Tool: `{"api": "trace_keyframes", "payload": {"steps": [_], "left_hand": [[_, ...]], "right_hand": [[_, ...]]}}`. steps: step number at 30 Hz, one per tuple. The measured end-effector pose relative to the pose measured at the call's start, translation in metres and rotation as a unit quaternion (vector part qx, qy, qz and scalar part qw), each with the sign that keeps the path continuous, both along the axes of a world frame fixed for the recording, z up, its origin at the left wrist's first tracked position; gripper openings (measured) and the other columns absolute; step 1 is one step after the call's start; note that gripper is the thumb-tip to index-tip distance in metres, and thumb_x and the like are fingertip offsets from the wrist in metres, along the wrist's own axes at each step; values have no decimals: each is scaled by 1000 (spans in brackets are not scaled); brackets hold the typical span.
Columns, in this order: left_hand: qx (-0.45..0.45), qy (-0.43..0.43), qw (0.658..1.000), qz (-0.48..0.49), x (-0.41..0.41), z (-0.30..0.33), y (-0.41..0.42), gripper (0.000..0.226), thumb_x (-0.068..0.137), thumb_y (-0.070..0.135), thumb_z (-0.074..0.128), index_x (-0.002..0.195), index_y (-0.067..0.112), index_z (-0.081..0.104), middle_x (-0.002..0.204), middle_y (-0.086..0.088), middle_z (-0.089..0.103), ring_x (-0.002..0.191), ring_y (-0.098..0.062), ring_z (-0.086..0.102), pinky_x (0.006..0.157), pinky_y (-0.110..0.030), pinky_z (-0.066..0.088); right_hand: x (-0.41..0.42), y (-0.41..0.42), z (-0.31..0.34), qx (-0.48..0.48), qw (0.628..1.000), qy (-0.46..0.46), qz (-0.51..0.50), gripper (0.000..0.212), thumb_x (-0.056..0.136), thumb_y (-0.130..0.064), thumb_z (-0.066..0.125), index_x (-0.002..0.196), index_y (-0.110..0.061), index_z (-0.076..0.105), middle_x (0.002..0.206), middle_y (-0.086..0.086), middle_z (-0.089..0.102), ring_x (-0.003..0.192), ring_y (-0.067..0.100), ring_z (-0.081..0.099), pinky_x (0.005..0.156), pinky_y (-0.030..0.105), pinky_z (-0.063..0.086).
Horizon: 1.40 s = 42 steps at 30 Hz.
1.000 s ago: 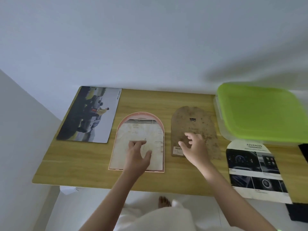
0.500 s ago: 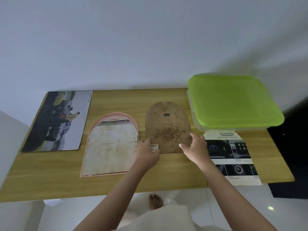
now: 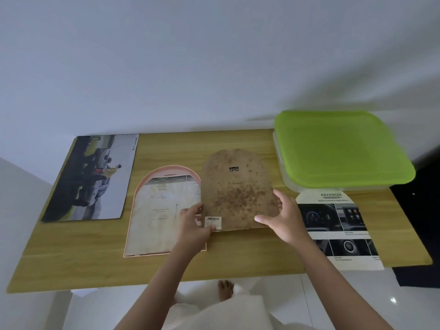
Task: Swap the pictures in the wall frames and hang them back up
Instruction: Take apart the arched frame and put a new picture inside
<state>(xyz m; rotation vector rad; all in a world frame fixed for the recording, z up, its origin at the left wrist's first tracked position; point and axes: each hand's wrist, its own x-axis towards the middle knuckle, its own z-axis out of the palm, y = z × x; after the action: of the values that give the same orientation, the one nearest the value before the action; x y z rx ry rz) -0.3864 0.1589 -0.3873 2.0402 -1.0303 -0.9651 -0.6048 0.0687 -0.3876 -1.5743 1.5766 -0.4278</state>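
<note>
A brown, stained, arch-shaped backing board [image 3: 235,194] with a small metal hanger and a barcode sticker is raised at its near edge above the wooden table [image 3: 166,267]. My left hand [image 3: 194,226] grips its lower left corner by the sticker. My right hand [image 3: 283,216] holds its lower right edge. A pink arch-shaped frame [image 3: 164,210] with a pale printed sheet in it lies flat just left of the board. An arch-cut car-interior picture [image 3: 340,227] lies at the right. A rectangular picture of a truck [image 3: 91,177] lies at the far left.
A clear box with a green lid [image 3: 338,148] stands at the table's back right, close to the board. A white wall rises behind the table. A dark object [image 3: 426,210] sits past the right edge. My bare foot shows on the white floor below.
My left hand left the pink frame and took the board's lower left corner. My right hand shifted to the board's right edge. The board's near edge has come up and moved toward the frame.
</note>
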Motion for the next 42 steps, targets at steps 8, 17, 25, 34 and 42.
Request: {"api": "trace_keyframes", "payload": {"steps": [8, 17, 25, 34, 42], "left_hand": [[-20, 6, 999, 44, 78, 10, 70, 64, 66, 3, 80, 124, 16, 55, 111, -4, 56, 89, -4, 54, 64, -13, 47], [12, 21, 999, 49, 149, -1, 109, 66, 65, 5, 81, 124, 14, 55, 116, -7, 59, 95, -13, 57, 69, -14, 43], [28, 10, 999, 28, 159, -21, 100, 59, 70, 5, 77, 124, 13, 54, 119, -6, 55, 92, -12, 59, 70, -16, 45], [24, -24, 999, 11, 168, -30, 98, 48, 73, 7, 75, 116, 17, 58, 102, 4, 59, 80, -12, 59, 68, -19, 45], [-3, 5, 1000, -17, 177, -37, 101, 58, 75, 1, 73, 124, 28, 56, 104, 3, 56, 73, -10, 60, 64, -12, 49]], "right_hand": [[78, 50, 6, 21, 998, -31, 53, 102, 61, -33, 87, 146, -20, 31, 136, 1, 39, 124, 14, 41, 101, 26, 37], [143, 84, -2, 40, 997, -28, 65, 99, 60, -36, 87, 143, -21, 35, 131, -1, 40, 123, 14, 42, 103, 28, 37], [148, 83, -13, 39, 997, 6, 65, 97, 62, -32, 85, 144, -21, 33, 118, -1, 32, 110, 12, 45, 95, 23, 40], [141, 87, -22, 36, 996, 14, 79, 83, 72, -26, 78, 143, -27, 34, 126, 5, 40, 103, 17, 52, 94, 33, 47], [141, 81, -26, 43, 994, 14, 100, 92, 71, -29, 80, 146, -32, 26, 130, 5, 43, 115, 18, 50, 99, 38, 45]]}}
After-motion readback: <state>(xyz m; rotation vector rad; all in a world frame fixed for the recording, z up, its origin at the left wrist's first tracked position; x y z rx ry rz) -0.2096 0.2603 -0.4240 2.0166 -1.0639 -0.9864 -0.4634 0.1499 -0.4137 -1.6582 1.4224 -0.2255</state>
